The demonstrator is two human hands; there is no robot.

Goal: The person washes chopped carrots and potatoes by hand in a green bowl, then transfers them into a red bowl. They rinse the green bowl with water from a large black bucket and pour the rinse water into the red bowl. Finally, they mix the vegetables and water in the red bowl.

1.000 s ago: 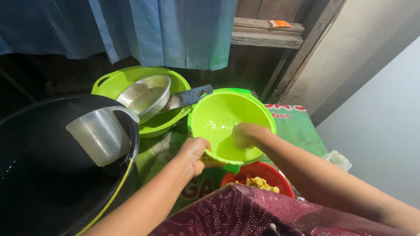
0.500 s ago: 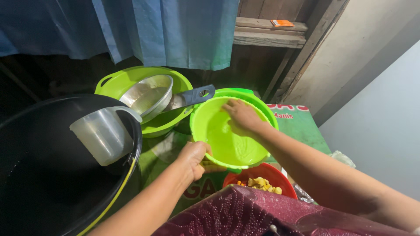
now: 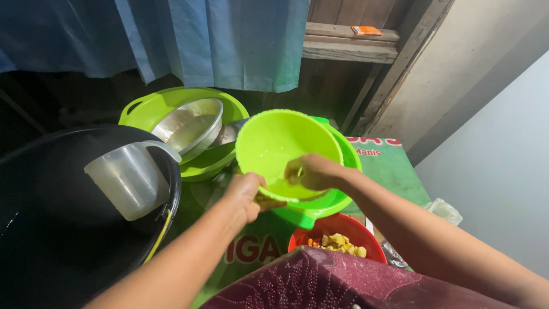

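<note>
While the left hand (image 3: 247, 194) grips the tilted green bowl's (image 3: 274, 143) near rim, the right hand (image 3: 311, 171) rests curled inside it.

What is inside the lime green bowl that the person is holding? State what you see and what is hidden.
The lime green bowl looks bare, with only the right hand reaching inside. The left hand grips its near rim. The bottom under the right hand is covered, so anything there cannot be seen.
</note>
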